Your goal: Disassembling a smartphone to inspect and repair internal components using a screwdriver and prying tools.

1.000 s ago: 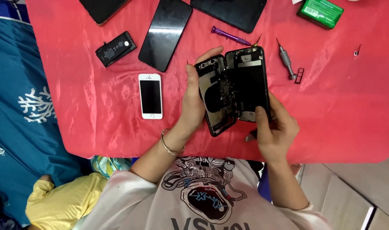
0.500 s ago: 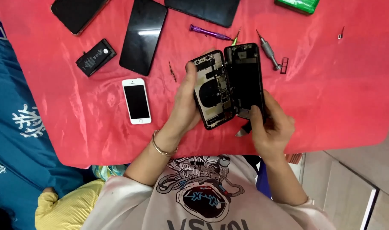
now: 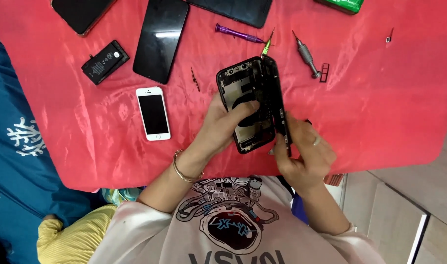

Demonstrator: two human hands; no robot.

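Left hand (image 3: 223, 120) grasping the opened phone body (image 3: 245, 105) to steady it, right hand (image 3: 304, 154) fingers pinch its hinged screen panel (image 3: 277, 98) upright above the red worktop (image 3: 380, 98).

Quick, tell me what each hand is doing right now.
Left hand: closed on the opened phone body, thumb pressed on its inside.
Right hand: gripping the raised screen panel, holding it on edge.

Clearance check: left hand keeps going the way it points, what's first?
Left hand rests on the opened black phone, so that comes first; past it, likely the green-tipped tool, though depth is unclear.
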